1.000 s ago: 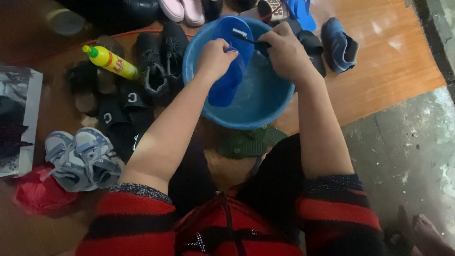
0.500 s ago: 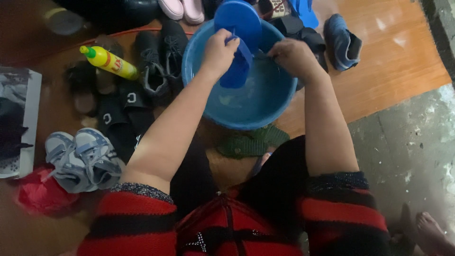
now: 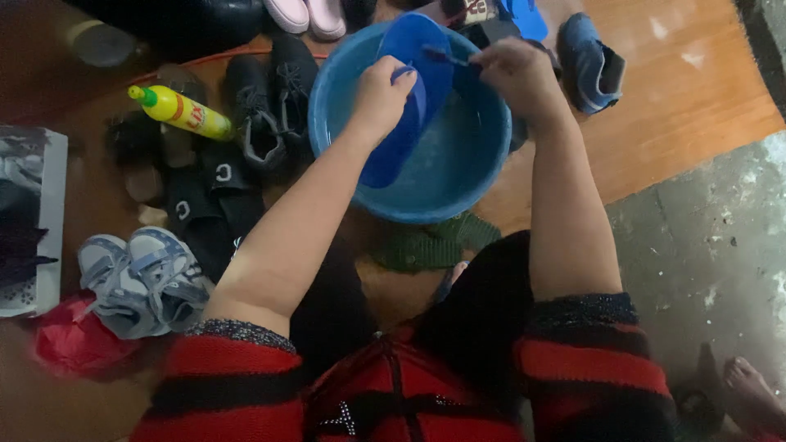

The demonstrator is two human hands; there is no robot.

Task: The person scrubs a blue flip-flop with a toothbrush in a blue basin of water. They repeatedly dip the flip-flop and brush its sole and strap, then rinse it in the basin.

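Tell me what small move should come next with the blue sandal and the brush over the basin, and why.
Probably draw the brush down along the blue sandal. The left hand holds the sandal tilted over the blue basin, and the right hand has the brush at its upper end, so the lower part looks unbrushed.

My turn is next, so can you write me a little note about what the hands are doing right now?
Left hand: grips the blue slipper by its edge, holding it tilted over the blue basin.
Right hand: holds a small dark brush against the slipper's upper end.
Around: yellow squeeze bottle and black shoes lie left of the basin; grey sandals sit nearer the left knee.
Done: slipper is at the basin, brush on it.
Left: I cannot tell how clean it is; other shoes lie outside the basin.
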